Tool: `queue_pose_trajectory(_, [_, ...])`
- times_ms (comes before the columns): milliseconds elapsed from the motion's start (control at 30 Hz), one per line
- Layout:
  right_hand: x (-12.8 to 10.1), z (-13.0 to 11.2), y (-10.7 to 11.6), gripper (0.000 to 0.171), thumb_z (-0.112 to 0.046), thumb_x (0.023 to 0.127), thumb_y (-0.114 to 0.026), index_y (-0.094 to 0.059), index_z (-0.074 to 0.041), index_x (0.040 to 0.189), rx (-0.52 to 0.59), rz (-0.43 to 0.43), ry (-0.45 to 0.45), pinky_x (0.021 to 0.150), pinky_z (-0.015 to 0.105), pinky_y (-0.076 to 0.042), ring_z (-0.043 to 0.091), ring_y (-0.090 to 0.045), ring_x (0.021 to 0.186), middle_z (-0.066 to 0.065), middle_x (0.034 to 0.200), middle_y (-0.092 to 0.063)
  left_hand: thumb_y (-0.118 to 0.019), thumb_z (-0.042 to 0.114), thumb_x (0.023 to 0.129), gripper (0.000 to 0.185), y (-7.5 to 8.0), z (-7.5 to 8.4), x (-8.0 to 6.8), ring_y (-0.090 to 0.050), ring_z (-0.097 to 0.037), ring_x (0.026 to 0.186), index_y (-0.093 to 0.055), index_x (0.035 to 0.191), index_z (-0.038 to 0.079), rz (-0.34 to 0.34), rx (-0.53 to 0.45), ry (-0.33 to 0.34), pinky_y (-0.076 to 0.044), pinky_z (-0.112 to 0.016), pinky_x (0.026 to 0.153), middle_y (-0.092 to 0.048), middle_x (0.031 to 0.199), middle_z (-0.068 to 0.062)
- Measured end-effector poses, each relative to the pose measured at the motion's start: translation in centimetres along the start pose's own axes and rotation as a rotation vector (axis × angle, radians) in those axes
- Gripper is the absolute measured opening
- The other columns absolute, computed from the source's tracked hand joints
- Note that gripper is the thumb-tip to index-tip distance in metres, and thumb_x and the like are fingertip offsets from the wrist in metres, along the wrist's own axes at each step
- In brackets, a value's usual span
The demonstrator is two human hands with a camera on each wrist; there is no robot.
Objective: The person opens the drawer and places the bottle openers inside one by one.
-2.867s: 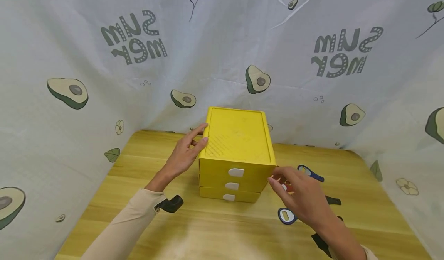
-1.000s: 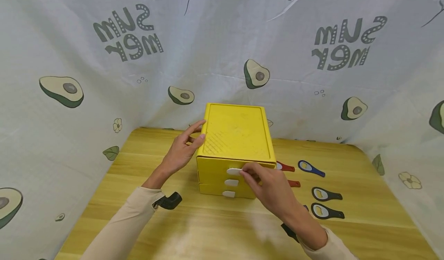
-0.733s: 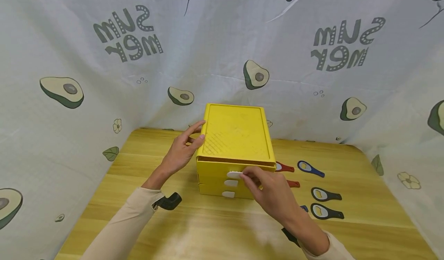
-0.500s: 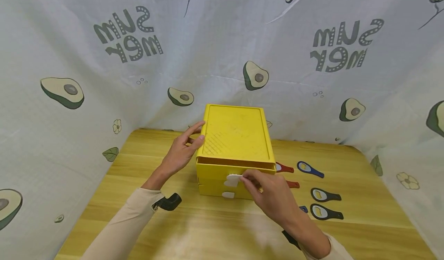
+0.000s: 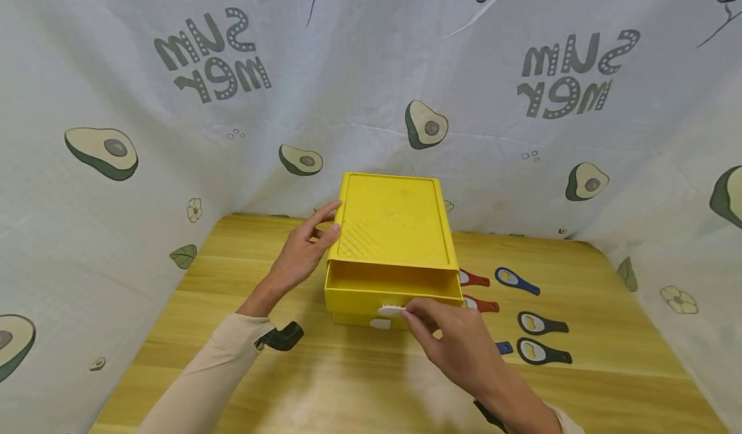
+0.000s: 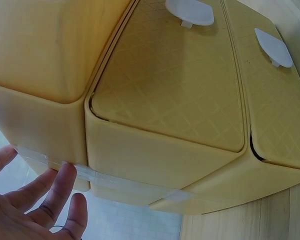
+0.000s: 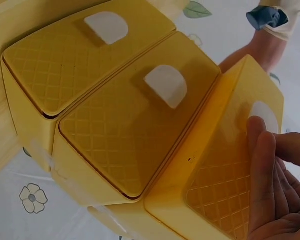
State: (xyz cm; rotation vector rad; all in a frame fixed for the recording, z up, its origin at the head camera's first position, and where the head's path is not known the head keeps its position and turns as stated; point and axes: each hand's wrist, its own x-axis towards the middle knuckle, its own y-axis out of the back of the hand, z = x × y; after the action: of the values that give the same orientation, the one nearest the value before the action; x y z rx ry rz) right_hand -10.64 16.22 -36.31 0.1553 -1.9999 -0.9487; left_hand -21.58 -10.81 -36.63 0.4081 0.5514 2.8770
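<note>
Hands on yellow drawer unit (image 5: pixel 391 228): left hand (image 5: pixel 298 260) open against its side, right hand (image 5: pixel 455 344) pinching top drawer's white tab (image 5: pixel 391 310).

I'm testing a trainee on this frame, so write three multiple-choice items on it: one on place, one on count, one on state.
1. Where do the openers lie?
A. right of the box
B. left of the box
C. on top of the box

2. How many drawers has the box?
A. two
B. three
C. five

3. How is the top drawer?
A. shut flush
B. lifted out
C. pulled partly out

Answers:
1. A: they lie on the table right of the box.
2. B: the right wrist view shows three fronts with white tabs.
3. C: it juts forward, the right hand at its tab, the left hand on the box's side.
</note>
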Motion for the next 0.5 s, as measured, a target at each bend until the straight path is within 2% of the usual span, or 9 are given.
queue_pose_trajectory(67, [-0.1, -0.2, 0.1, 0.019, -0.029, 0.101, -0.059, -0.070, -0.015, 0.096, 0.008, 0.001, 0.005, 0.059, 0.013, -0.051, -0.003, -0.065, 0.064, -0.010, 0.080, -0.072, -0.051, 0.036, 0.105, 0.050, -0.1, 0.0, 0.0, -0.061, -0.029, 0.101, -0.041, 0.153, 0.031, 0.000, -0.003, -0.001, -0.052, -0.046, 0.082, -0.050, 0.146, -0.014])
queue_pose_trajectory(233, [-0.5, -0.7, 0.3, 0.031, -0.037, 0.104, -0.050, -0.070, -0.015, 0.096, 0.018, -0.018, -0.003, 0.060, 0.013, -0.051, -0.005, -0.064, 0.065, -0.011, 0.081, -0.072, -0.051, 0.036, 0.105, 0.049, -0.1, -0.2, 0.0, -0.061, -0.029, 0.101, -0.042, 0.153, 0.031, 0.005, -0.004, -0.003, -0.052, -0.046, 0.082, -0.051, 0.146, -0.014])
queue_pose_trajectory(500, [-1.3, -1.7, 0.6, 0.015, -0.026, 0.100, -0.062, -0.070, -0.014, 0.096, 0.014, -0.049, -0.022, 0.059, 0.011, -0.050, -0.007, -0.063, 0.065, -0.011, 0.080, -0.071, -0.051, 0.034, 0.105, 0.049, 0.0, -0.1, -0.1, -0.062, -0.029, 0.099, -0.042, 0.153, 0.029, 0.006, -0.003, -0.023, -0.052, -0.043, 0.080, -0.052, 0.145, -0.015])
